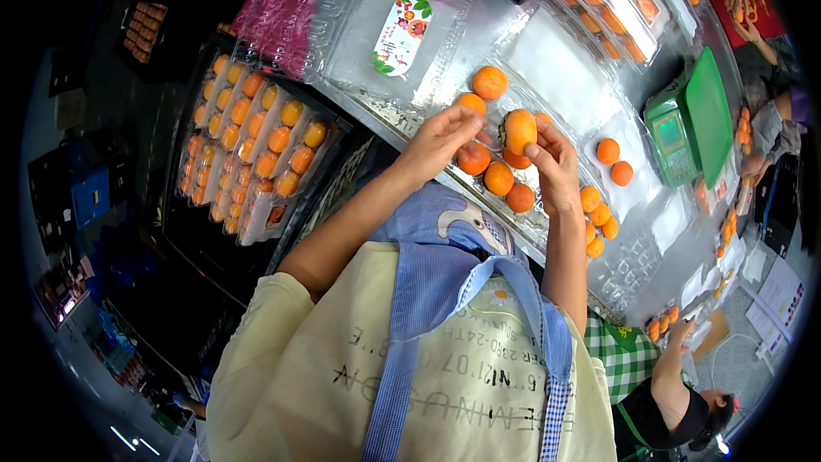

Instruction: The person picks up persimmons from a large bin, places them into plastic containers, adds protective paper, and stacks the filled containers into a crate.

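My right hand [557,167] holds an orange persimmon [521,129] on its side between thumb and fingers, its leafy calyx facing left. My left hand [442,141] is just left of it, fingers apart and slightly curled, with no fruit seen in its grasp; its fingertips are blurred. Under and around both hands, several loose persimmons [498,178] lie at the near edge of the metal table [494,19]. Another persimmon [490,83] sits beyond my left hand, and one [472,102] is partly covered by its fingers.
A clear plastic box [346,45] with a printed label stands at upper left by pink wrap [282,19]. Packed persimmon boxes [632,6] are stacked at upper right. A green digital scale [670,131] stands right. Packed trays [256,128] fill the left side. Co-workers [670,391] work at right.
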`<state>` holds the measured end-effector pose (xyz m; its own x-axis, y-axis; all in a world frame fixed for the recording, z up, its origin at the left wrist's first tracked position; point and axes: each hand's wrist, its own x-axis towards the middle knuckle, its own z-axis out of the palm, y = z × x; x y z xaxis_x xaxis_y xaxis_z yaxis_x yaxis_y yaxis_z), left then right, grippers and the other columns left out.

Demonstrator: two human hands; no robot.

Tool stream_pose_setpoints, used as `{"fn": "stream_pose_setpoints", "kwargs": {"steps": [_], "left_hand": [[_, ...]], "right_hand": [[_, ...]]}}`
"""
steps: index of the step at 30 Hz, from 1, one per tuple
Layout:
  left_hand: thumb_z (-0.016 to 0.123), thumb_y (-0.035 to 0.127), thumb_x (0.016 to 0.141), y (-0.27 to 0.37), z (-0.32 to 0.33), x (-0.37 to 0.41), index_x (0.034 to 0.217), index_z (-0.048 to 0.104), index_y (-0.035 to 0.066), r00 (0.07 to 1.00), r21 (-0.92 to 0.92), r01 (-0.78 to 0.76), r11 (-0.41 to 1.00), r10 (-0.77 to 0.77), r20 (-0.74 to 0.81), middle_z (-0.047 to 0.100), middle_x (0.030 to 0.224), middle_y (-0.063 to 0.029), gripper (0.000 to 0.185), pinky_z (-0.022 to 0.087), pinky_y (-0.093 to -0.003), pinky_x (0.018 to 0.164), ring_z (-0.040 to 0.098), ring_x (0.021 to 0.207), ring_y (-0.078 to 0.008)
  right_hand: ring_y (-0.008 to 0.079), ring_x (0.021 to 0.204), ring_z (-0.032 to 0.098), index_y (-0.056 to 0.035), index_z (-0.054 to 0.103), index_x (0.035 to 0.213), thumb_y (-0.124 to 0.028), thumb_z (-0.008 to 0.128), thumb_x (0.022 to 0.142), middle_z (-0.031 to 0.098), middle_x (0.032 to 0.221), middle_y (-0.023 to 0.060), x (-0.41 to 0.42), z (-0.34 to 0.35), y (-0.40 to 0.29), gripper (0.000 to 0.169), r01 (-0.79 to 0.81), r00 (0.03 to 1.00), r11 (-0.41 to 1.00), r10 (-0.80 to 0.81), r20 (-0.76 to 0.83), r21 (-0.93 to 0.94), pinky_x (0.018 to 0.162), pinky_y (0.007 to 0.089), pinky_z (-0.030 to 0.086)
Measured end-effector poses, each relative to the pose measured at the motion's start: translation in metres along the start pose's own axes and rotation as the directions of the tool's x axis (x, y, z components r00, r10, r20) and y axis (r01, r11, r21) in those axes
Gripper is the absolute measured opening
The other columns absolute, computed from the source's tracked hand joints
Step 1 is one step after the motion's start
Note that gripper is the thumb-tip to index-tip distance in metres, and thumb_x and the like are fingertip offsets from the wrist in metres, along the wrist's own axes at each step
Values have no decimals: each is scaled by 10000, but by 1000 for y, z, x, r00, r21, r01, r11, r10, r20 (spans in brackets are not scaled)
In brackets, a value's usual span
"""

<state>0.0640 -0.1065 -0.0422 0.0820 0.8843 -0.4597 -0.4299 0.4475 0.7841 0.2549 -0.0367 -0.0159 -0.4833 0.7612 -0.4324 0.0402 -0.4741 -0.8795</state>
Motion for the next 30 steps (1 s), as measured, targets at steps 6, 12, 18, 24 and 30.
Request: {"fn": "stream_pose_setpoints", "kwargs": {"steps": [6,12,18,24,30], "left_hand": [[477,358,951,10,13,-3,1100,537,57,955,-229,235,945,-181,234,617,922,-48,342,466,-207,654,599,753,-84],[572,265,912,-4,13,-2,1222,482,34,979,-169,69,983,-34,200,587,1051,-56,397,465,-231,728,572,875,-89],[594,198,900,3,15,-4,1310,427,39,986,-115,8,993,11,164,567,1160,-88,471,480,-244,781,568,979,-110],[528,226,940,0,16,-4,1310,441,34,992,-89,12,996,0,129,562,1174,-106,426,520,-254,788,590,995,-143],[488,222,956,-1,16,-4,1292,445,34,994,-118,35,992,-22,109,556,1161,-116,387,528,-270,799,588,1008,-161]], "right_hand": [[171,1054,539,37,499,1227,-171,709,761,575,1124,96,-9,4,10,552,169,984,974,-158,80,-153,944,315,407],[153,974,541,11,487,1252,-140,719,768,570,1105,81,-12,2,7,557,131,988,983,-119,96,-128,902,300,422],[150,933,553,7,463,1268,-132,722,778,576,1092,83,-14,7,13,571,124,989,992,-123,85,-10,839,286,453],[132,875,570,12,462,1264,-143,733,771,580,1095,87,-12,12,17,584,122,992,990,-119,41,-66,793,266,475],[125,857,572,13,460,1266,-122,735,766,580,1092,93,-13,8,22,586,100,994,993,-97,53,-62,779,260,482]]}}
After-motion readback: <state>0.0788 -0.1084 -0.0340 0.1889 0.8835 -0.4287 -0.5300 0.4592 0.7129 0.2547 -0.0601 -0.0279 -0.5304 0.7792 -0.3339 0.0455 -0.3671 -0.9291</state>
